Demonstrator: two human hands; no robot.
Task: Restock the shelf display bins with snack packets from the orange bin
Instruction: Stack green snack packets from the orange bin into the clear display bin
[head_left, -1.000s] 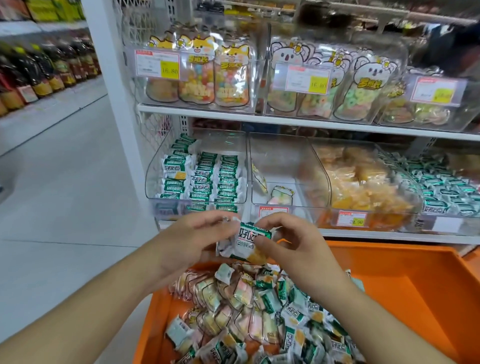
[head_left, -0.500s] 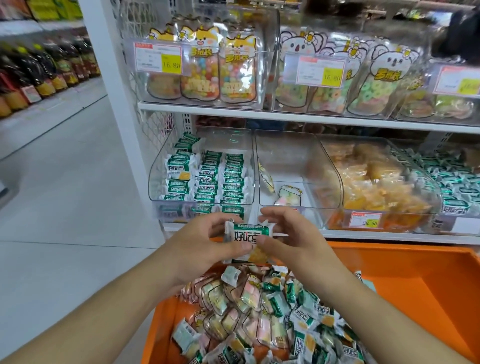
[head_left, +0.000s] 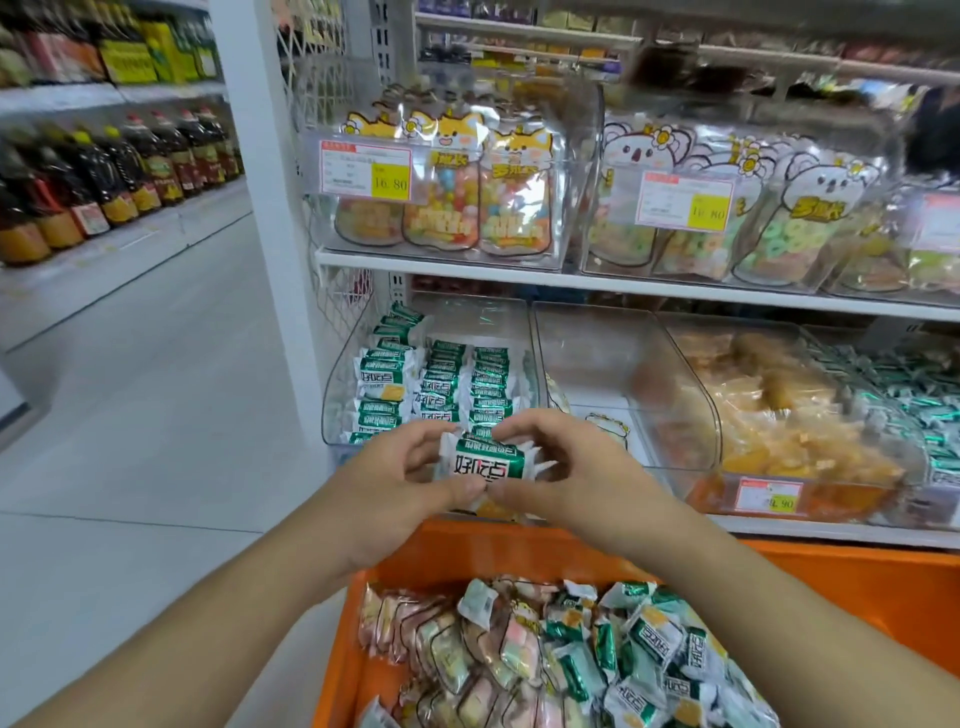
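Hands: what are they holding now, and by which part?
A stack of green-and-white snack packets; left hand grips its left end, right hand its right end.

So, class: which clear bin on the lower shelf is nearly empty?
The second bin from the left: mostly bare floor, unlike the green-packet bin and yellow-snack bin beside it.

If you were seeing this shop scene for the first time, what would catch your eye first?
Both hands, left hand and right hand, hold a small stack of green-and-white snack packets at centre, in front of the clear bin of matching packets. Below sits the bright orange bin, heaped with mixed packets.
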